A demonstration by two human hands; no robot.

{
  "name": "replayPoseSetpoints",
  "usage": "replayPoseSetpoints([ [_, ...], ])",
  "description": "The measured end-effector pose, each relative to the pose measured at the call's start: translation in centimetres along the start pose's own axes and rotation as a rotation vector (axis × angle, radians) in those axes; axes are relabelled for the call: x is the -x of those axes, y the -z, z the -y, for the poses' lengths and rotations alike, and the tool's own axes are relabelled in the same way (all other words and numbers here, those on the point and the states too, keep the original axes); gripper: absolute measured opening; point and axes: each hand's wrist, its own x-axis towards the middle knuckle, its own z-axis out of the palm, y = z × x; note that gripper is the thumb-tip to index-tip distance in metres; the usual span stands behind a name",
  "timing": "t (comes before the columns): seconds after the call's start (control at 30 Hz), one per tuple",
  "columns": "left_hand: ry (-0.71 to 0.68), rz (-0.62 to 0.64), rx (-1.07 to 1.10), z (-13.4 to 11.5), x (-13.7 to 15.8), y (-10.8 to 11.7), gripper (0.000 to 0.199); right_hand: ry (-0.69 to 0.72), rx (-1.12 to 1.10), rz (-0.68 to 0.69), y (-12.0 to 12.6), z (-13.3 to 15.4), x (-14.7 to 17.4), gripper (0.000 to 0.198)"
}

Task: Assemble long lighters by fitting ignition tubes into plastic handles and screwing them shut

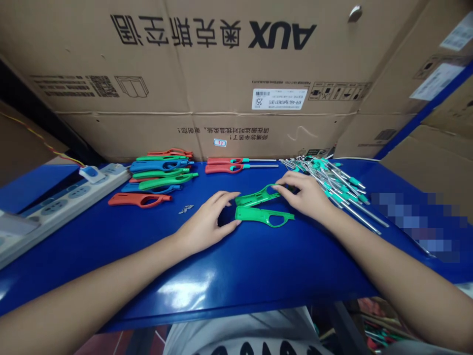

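Two green lighter casing halves lie before me in the head view. On the upper casing half [254, 198] ribs show along its hollow inner side. The lower casing half [254, 215] rests flat just in front, its oval trigger hole at the right. My right hand [305, 192] pinches the upper half's right end between thumb and fingers. To the left, my left hand [207, 222] has its thumb and fingers apart, the fingertips close to the left ends of both halves. Whether those tips touch the plastic, I cannot tell.
Red, blue and green lighter casings [158, 185] are stacked at the back left. Small metal pins [186, 209] lie nearby. Two red lighters [223, 168] with metal rods sit at the back. Several metal rods with teal parts [338, 182] pile up right. A power strip [70, 197] runs along the left.
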Motion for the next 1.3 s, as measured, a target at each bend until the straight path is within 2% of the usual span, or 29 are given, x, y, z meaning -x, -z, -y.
replayPoseSetpoints([
  [0.1,-0.061,-0.077,-0.086,-0.6,0.1,0.3,0.038,-0.094,0.047,-0.064,0.5,-0.1,-0.2,0.029],
  [0.17,-0.121,-0.084,-0.136,-0.8,0.1,0.4,0.026,-0.120,0.048,-0.051,1.2,-0.1,-0.3,0.033],
  [0.23,-0.195,-0.022,-0.150,-0.9,0.1,0.4,0.024,-0.110,-0.004,0.078,2.0,-0.1,-0.3,0.039],
  [0.33,-0.261,0.097,-0.139,-0.5,-0.1,0.0,0.026,-0.054,-0.141,0.454,2.9,-0.1,-0.1,0.046],
  [0.4,-0.265,0.114,-0.121,-0.2,-0.2,-0.3,0.024,-0.009,-0.192,0.676,3.1,0.1,0.1,0.046],
  [0.43,-0.262,0.107,-0.111,0.0,-0.2,-0.4,0.023,0.014,-0.191,0.743,3.0,0.3,0.3,0.046],
  [0.5,-0.257,0.092,-0.098,0.2,-0.3,-0.5,0.021,0.062,-0.156,0.788,2.8,0.6,0.5,0.047],
  [0.67,-0.204,0.051,-0.102,0.5,-0.4,-0.4,0.020,0.133,-0.099,0.778,2.4,0.8,0.6,0.046],
  [0.87,-0.171,0.014,-0.118,-0.2,-0.3,0.0,0.023,0.133,0.104,0.688,1.6,0.8,0.6,0.054],
  [1.0,-0.228,0.092,-0.093,-1.3,0.0,0.2,0.030,0.115,0.148,0.542,1.7,0.9,0.3,0.056],
  [1.13,-0.262,0.196,-0.107,-1.4,0.4,0.0,0.038,-0.083,0.316,0.233,2.9,-0.4,-0.2,0.028],
  [1.23,-0.270,0.206,-0.120,-1.1,0.4,0.0,0.031,-0.239,0.481,-0.012,4.1,-2.5,-0.5,0.046],
  [1.3,-0.270,0.210,-0.127,-1.0,0.4,0.2,0.027,-0.385,0.573,-0.104,5.0,-4.1,-0.5,0.044],
])
